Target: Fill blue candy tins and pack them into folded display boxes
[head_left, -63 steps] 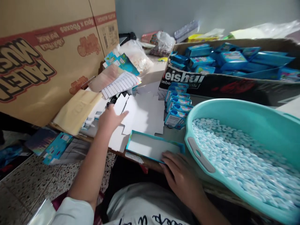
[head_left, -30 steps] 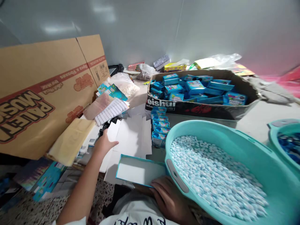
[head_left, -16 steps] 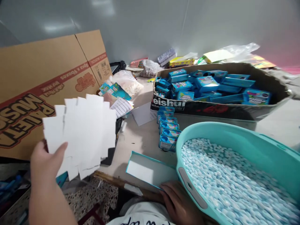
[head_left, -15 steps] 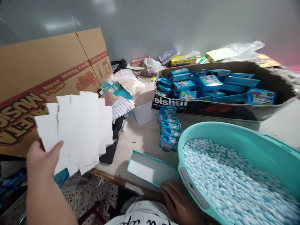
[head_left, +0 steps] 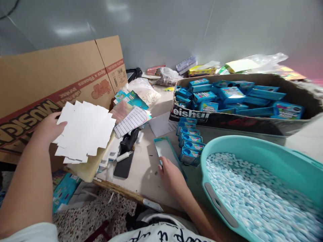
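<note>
Cardboard carton (head_left: 75, 64), printed MUSICA and 8pcs x 9boxes, stands well left of the teal tub (head_left: 252, 151). Beyond the tub, a dark box (head_left: 227, 123) lettered "eisha" holds blue packs (head_left: 232, 94). Left of the tub, the left hand (head_left: 47, 129) grips flat white card pieces (head_left: 85, 129); nearer the tub, the right hand (head_left: 173, 174) grips the blue-edged tray (head_left: 165, 148), which lies beneath it.

On the head view, I register the left hand (head_left: 50, 129) holding white card sheets (head_left: 87, 129). The right hand (head_left: 172, 176) grips a blue-edged tray (head_left: 165, 148) beside upright blue boxes (head_left: 191, 148), near the turquoise tub (head_left: 252, 145).
</note>
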`<state>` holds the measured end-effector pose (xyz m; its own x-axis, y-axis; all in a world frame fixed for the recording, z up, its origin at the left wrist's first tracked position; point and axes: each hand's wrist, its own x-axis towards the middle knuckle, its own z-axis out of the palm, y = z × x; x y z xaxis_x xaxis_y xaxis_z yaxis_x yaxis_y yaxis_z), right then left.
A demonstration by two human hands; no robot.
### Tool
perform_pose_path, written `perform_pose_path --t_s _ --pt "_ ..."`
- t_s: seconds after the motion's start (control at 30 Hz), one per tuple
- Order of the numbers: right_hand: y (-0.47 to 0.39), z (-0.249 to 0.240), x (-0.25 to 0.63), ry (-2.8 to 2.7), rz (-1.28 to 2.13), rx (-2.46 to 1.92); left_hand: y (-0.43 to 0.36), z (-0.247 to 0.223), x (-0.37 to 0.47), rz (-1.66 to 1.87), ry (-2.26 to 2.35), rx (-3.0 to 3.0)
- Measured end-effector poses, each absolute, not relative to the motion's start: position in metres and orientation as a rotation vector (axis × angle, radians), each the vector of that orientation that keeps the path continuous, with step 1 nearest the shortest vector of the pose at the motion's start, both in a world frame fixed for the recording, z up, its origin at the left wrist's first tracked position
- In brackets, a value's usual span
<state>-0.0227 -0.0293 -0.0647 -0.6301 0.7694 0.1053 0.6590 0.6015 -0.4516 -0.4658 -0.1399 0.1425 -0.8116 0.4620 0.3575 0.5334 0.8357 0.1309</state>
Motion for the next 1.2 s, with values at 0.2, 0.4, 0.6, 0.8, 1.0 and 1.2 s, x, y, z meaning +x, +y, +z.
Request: perform_pose_path --t_s 0.2,0.4,0.6,0.8,1.0,1.2 --pt "-0.038 -0.067 -0.006 -2.406 0.462 -0.875 -0.107 0.130 -0.450 0.002 -2.871 -0.816" --pt "-0.066 -0.094 0.029 -2.430 0.499 -0.916 -0.057 0.103 -0.347 -0.570 -2.316 -1.353" --pt "-0.064 -0.115 0.010 -2.411 0.562 -0.781 0.019 0.051 -0.151 -0.817 -2.097 -2.141" --pt "-0.068 -0.131 0.019 -1.951 0.778 -0.419 0.103 0.038 -0.103 -0.305 -2.324 -2.343" --pt "-0.070 -0.115 0.032 -1.838 0.925 -0.506 0.158 0.048 -0.121 0.252 -2.311 -2.608" --pt "-0.072 -0.105 0.036 -1.790 0.995 -0.549 0.163 0.037 -0.123 0.239 -2.161 -2.647"
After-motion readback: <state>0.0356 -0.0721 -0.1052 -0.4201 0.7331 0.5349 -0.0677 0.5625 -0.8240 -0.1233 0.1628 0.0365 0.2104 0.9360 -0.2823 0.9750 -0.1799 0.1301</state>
